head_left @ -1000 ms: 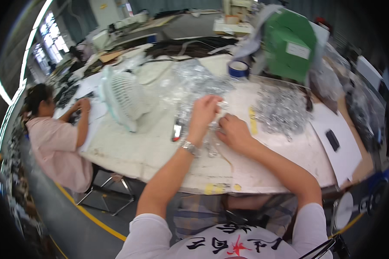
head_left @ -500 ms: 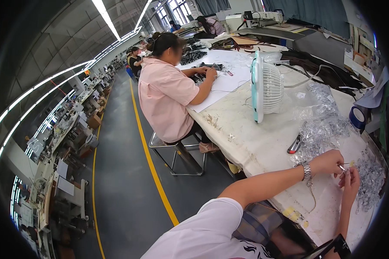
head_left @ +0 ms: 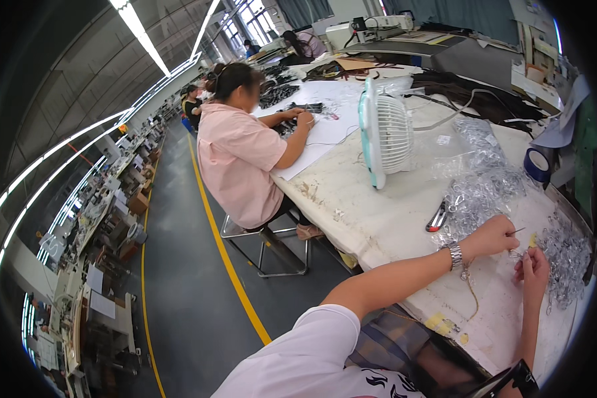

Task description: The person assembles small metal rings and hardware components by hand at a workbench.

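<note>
My left hand (head_left: 489,240), with a metal-band watch (head_left: 454,255) on its wrist, is closed on a thin dark rod-like tool (head_left: 517,231) whose end sticks out past the fingers. Just to the right and nearer me, my right hand (head_left: 534,266) has its fingertips pinched together; what they hold is too small to make out. A small gap separates the two hands. Right beside them lies a heap of small silvery metal pieces (head_left: 565,262). A thin gold chain (head_left: 473,295) trails on the white tabletop (head_left: 404,232) below my left wrist.
Beyond my left hand lie a red-and-black utility knife (head_left: 438,217) and clear plastic bags (head_left: 487,182). A white-and-teal fan (head_left: 385,136) stands farther off, a blue tape roll (head_left: 536,164) at the right. A co-worker in pink (head_left: 239,152) sits at the table's left side.
My hands, close together before at a small silvery piece, have drawn slightly apart. The thin tool in my left hand now points up and right. The whole view has shifted a little.
</note>
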Available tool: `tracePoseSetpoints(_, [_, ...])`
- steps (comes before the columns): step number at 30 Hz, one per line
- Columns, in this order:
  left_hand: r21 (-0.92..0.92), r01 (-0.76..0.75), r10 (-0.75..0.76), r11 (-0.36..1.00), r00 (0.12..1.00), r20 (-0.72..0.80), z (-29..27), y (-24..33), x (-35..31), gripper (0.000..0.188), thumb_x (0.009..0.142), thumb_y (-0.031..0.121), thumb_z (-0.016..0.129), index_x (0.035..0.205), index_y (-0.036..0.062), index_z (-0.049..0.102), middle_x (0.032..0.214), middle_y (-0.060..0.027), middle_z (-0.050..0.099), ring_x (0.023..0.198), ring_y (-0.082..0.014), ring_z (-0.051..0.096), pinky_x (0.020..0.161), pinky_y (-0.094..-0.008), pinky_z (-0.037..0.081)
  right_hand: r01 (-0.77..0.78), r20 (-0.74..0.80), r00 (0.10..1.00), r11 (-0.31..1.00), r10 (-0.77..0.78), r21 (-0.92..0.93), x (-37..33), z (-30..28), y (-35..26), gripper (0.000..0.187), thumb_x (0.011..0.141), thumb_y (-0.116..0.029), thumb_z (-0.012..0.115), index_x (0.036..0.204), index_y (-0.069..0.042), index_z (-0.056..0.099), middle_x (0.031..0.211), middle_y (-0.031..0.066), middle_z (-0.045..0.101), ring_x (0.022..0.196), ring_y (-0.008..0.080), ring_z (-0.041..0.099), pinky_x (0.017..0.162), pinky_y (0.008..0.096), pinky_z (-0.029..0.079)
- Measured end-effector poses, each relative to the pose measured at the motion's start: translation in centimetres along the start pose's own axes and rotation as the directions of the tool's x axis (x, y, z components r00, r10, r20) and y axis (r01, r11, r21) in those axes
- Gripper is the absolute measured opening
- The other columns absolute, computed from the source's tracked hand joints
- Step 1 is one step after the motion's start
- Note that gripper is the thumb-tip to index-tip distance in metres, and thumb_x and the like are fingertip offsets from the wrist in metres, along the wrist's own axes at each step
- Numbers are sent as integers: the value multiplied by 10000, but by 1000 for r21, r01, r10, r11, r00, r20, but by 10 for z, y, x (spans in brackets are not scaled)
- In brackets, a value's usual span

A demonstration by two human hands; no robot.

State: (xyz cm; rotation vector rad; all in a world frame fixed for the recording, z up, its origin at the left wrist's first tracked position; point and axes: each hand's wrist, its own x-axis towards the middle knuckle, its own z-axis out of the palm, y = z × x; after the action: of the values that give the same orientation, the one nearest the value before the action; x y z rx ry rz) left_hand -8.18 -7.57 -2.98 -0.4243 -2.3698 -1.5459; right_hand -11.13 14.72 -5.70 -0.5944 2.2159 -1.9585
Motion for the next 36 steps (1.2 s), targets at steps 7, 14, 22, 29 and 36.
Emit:
tracePoseSetpoints(7, [-257, 160, -155, 953, 987, 41, -1, 15, -4, 296, 933, 250, 688, 830, -27, 704, 667, -102, 669, 583, -151, 606, 559, -321, 471, 100, -85, 992, 987, -90, 122, -10, 4, -24, 92, 1034, -63, 519, 962, -30, 567, 735, 21, 611, 554, 65, 541, 495, 222, 449])
tracePoseSetpoints(14, [-110, -79, 91, 991, 990, 106, 26, 8, -7, 241, 961, 213, 636, 1010, -5, 726, 751, -44, 736, 647, -81, 583, 597, -286, 467, 36, -60, 998, 999, -35, 19, -15, -12, -26, 76, 1012, -53, 545, 956, -15, 579, 731, 39, 628, 571, 80, 580, 500, 234, 469])
tracePoseSetpoints(22, [-270, 453, -383, 849, 882, 275, -5, 27, -6, 240, 1003, 134, 562, 1118, -25, 700, 819, -114, 751, 465, -13, 439, 412, -186, 321, 52, -54, 997, 997, -49, 57, -2, 2, -29, 102, 993, -82, 583, 959, 14, 592, 732, 48, 663, 591, 83, 604, 528, 251, 490])
tracePoseSetpoints(29, [-299, 279, -276, 912, 960, 55, 17, 47, -5, 276, 1033, 218, 620, 1133, -27, 698, 891, -93, 741, 459, -8, 391, 417, -189, 280, 58, -71, 996, 994, -52, 89, -6, -14, -28, 142, 978, -112, 607, 948, 25, 624, 718, 50, 675, 583, 93, 623, 519, 267, 502])
tracePoseSetpoints(36, [-343, 463, -344, 818, 870, 354, 23, 43, -12, 278, 1043, 213, 607, 1149, -26, 702, 883, -86, 735, 473, -11, 401, 435, -183, 290, 159, -48, 986, 986, -161, -54, -9, -16, -31, 177, 961, -142, 627, 911, 8, 707, 730, 84, 701, 579, 170, 641, 565, 327, 511])
